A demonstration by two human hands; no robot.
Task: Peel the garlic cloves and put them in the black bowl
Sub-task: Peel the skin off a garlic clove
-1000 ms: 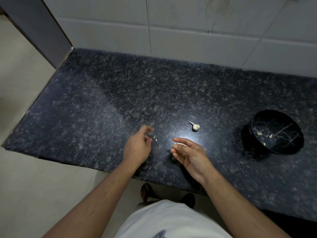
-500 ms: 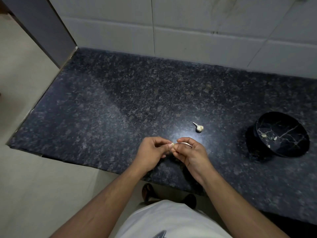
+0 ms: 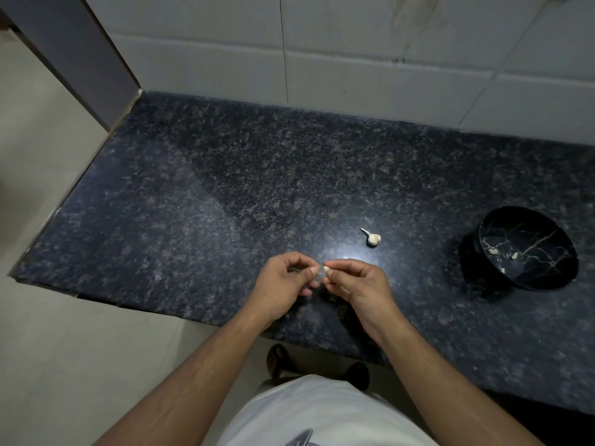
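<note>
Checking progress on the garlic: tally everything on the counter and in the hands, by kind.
Peeled pieces in the black bowl: 3
Garlic remnant with stem on the counter: 1
Garlic clove pinched by the right hand, left hand touching: 1
Bowls: 1
Total: 6

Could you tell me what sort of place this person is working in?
Probably a home kitchen: a dark speckled stone countertop backed by a pale tiled wall, with a black bowl and a piece of garlic lying on it.

black bowl (image 3: 528,249) w/ white veins; counter (image 3: 225,194) dk speckled; garlic clove (image 3: 326,269) pale cream.
</note>
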